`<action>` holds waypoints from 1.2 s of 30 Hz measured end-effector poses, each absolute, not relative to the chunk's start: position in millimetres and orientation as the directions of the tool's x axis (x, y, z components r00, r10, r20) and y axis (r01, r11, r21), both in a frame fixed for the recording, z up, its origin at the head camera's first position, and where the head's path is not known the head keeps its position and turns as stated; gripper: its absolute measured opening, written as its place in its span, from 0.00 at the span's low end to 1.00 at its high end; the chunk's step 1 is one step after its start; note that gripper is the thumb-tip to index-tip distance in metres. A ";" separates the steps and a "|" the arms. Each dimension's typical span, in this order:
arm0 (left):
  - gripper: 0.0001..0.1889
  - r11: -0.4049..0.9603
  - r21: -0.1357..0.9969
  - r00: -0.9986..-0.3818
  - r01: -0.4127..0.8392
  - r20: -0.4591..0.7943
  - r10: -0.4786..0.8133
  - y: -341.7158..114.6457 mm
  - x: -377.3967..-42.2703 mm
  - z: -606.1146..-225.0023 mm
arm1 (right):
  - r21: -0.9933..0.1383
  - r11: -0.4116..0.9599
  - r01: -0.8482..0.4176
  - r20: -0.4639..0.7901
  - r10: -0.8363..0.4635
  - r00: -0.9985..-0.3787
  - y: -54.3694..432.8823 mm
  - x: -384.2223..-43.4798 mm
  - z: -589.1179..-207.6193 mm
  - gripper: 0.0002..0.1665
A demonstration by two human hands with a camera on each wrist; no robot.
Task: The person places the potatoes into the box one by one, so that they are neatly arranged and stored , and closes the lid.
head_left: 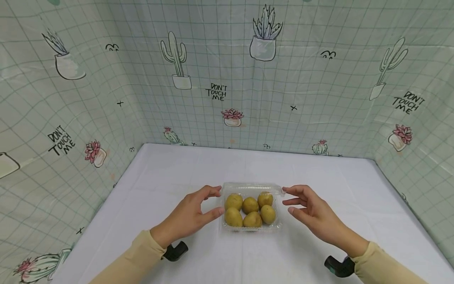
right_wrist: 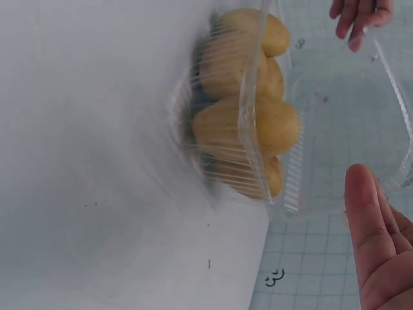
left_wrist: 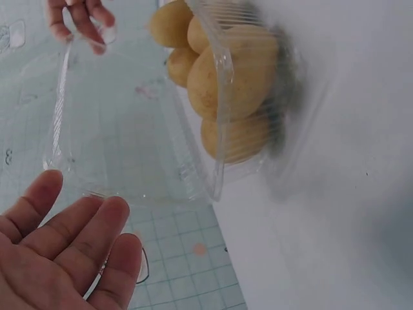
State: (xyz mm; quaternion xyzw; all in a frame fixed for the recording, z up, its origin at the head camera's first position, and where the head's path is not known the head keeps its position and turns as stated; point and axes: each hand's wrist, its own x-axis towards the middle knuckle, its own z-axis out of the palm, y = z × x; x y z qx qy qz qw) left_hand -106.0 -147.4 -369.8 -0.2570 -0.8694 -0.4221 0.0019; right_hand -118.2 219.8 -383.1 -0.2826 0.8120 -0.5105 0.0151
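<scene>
A clear plastic clamshell box (head_left: 280, 226) holds several yellow-brown potatoes (head_left: 252, 219). Its transparent lid (left_wrist: 122, 129) stands raised at the back of the box. On the left side, my left hand (head_left: 188, 215) has its fingertips at the lid's edge, its thumb spread apart from them near the box wall. Opposite it, my right hand (head_left: 313, 213) reaches to the lid's right corner with the index finger, thumb held apart. In the right wrist view, the extended fingers (right_wrist: 364, 213) lie beside the lid edge; whether they press on it is hard to tell.
A white cloth covers the table (head_left: 198, 165). Grid-patterned curtains (head_left: 220, 59) with cactus drawings enclose the back and both sides. Dark wrist-worn devices (head_left: 175, 251) show beneath both forearms.
</scene>
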 end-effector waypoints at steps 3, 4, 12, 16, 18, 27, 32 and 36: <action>0.24 0.511 0.736 -0.870 0.443 0.215 0.445 -147.3 -105.6 -370.4 | -0.831 0.333 -0.445 0.260 -0.476 -0.840 219.1 -116.4 -384.9 0.26; 0.24 0.512 0.737 -0.870 0.441 0.211 0.445 -147.3 -105.6 -370.7 | -0.830 0.339 -0.444 0.255 -0.478 -0.841 219.0 -115.8 -385.6 0.26; 0.31 0.577 0.689 -0.876 0.439 0.185 0.446 -145.9 -105.3 -375.5 | -0.812 0.332 -0.480 0.271 -0.515 -0.813 219.0 -113.4 -392.3 0.22; 0.31 0.607 0.672 -0.886 0.424 0.171 0.430 -144.8 -104.6 -378.0 | -0.791 0.358 -0.496 0.282 -0.506 -0.815 218.7 -113.6 -393.3 0.19; 0.30 0.620 0.664 -0.892 0.417 0.167 0.421 -144.2 -104.4 -379.3 | -0.778 0.383 -0.498 0.281 -0.496 -0.822 218.0 -113.9 -393.6 0.16; 0.29 0.668 0.630 -0.907 0.396 0.158 0.390 -139.3 -106.1 -386.1 | -0.757 0.477 -0.447 0.254 -0.416 -0.873 211.0 -114.5 -394.9 0.08; 0.28 0.686 0.621 -0.918 0.380 0.164 0.360 -134.8 -107.5 -390.5 | -0.769 0.492 -0.409 0.214 -0.404 -0.889 209.9 -115.2 -397.4 0.08; 0.28 0.703 0.609 -0.925 0.367 0.162 0.343 -131.7 -108.5 -392.6 | -0.776 0.503 -0.381 0.183 -0.398 -0.899 209.3 -115.8 -399.0 0.10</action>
